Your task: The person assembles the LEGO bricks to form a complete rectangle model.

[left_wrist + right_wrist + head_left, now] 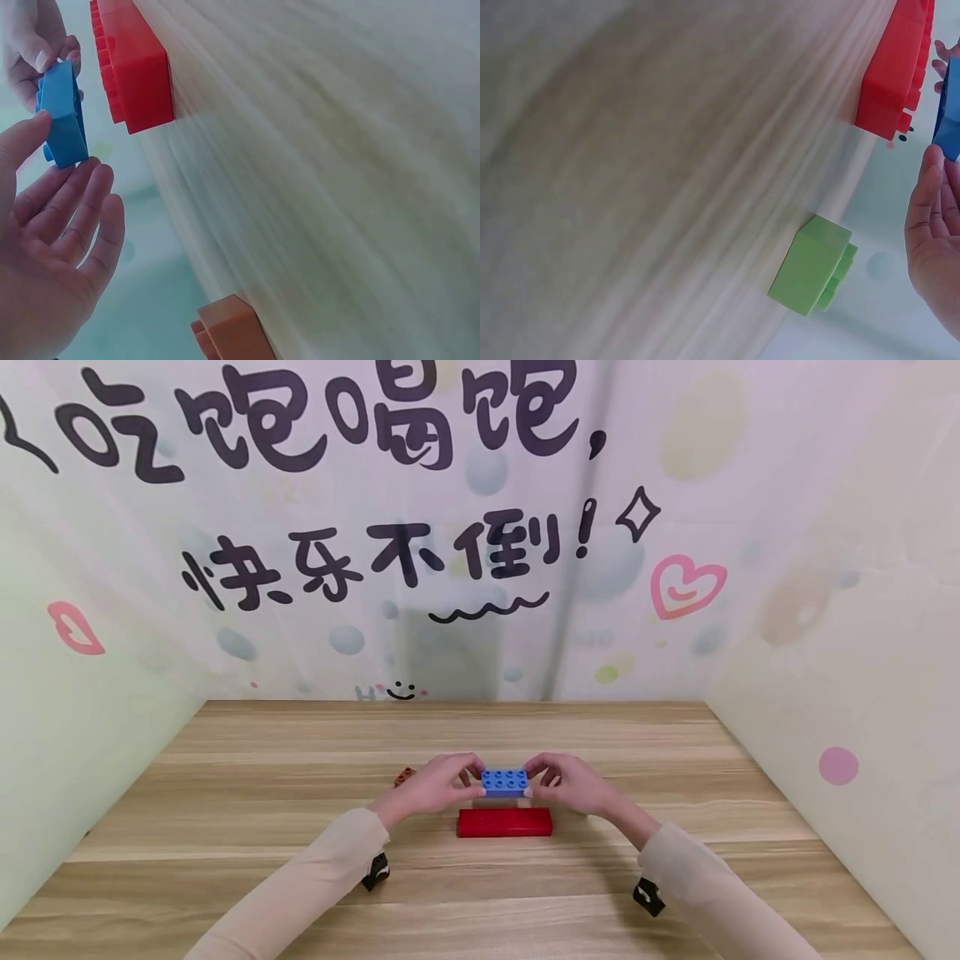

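Note:
A blue toy building brick [505, 791] with two rows of studs is held off the table between both hands. My left hand [435, 783] pinches its left end between thumb and fingers, as the left wrist view shows as well. The other end is pinched by my right hand [576, 782]. Below and nearer to me, a long red brick [505, 823] rests on the table, apart from the blue one. Its studs show in the left wrist view, where the blue brick [64, 116] hangs beside it at an angle.
An orange-brown brick [405, 775] sits behind the left hand, partly hidden. A green brick [810, 266] stands on the table near the right hand, almost hidden in the head view. The wood-grain table [495, 902] meets a printed curtain [495, 643] at the back.

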Available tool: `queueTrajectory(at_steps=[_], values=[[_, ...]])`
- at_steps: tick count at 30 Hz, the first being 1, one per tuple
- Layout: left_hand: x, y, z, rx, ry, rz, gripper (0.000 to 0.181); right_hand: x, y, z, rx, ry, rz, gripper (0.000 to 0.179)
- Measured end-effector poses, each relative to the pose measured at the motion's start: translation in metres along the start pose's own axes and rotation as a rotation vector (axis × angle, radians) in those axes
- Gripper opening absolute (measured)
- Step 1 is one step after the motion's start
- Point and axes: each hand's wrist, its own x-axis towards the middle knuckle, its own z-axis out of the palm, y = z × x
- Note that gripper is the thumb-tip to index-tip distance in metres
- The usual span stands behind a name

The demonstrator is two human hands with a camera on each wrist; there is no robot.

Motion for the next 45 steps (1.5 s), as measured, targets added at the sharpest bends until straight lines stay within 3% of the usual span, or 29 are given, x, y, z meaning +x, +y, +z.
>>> queueTrajectory(at_steps=[15, 23, 30, 37, 45], values=[[-0.004, 0.000, 0.003, -0.008, -0.006, 0.028, 0.032, -0.008, 0.000, 0.003, 0.019, 0.017, 0.023, 0.034], [-0.005, -0.001, 0.004, -0.005, -0.006, 0.071, 0.036, -0.016, -0.024, 0.000, 0.044, 0.027, -0.026, 0.029], [-0.007, 0.001, 0.006, 0.008, -0.010, 0.094, 0.033, -0.013, 0.003, 0.005, 0.048, 0.004, -0.043, 0.033], [-0.009, 0.001, 0.009, -0.008, -0.043, 0.097, 0.029, -0.017, 0.000, 0.007, 0.020, -0.023, -0.013, 0.032], [-0.010, 0.003, 0.012, 0.011, -0.058, 0.089, 0.029, -0.019, 0.001, 0.010, 0.006, -0.036, -0.037, 0.029]])
